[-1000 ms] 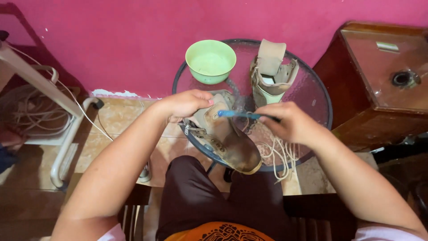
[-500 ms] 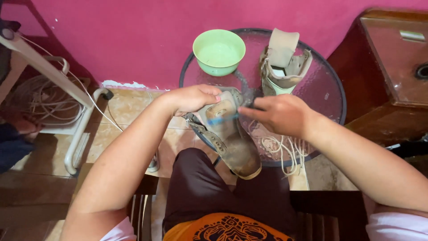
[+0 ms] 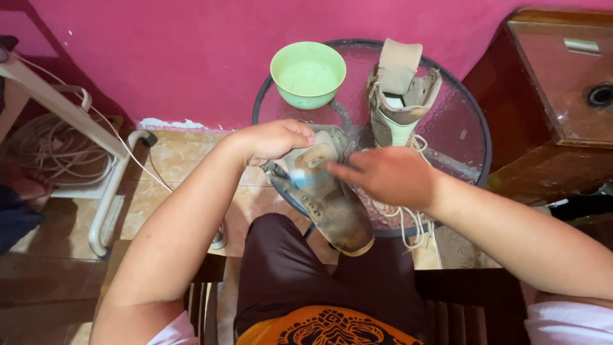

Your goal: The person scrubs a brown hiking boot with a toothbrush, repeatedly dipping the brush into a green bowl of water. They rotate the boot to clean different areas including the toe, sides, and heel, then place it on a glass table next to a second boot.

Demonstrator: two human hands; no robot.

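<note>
We see a worn brown boot [image 3: 329,198] lying sole-up, tilted across the near edge of the round glass desk [image 3: 460,137] and reaching out over the lap. Our left hand [image 3: 274,139] is closed over the boot's far end, gripping it. Our right hand [image 3: 389,176] is closed around a blue brush [image 3: 306,181], whose blurred head lies against the sole. White laces [image 3: 408,220] trail from under the right hand and hang over the desk's edge. Farther back on the desk a second boot [image 3: 399,96] stands upright, and just beside it to the left sits a green bowl [image 3: 308,73]. A brown wooden cabinet [image 3: 549,108] stands to the right, near the pink wall [image 3: 191,51].
</note>
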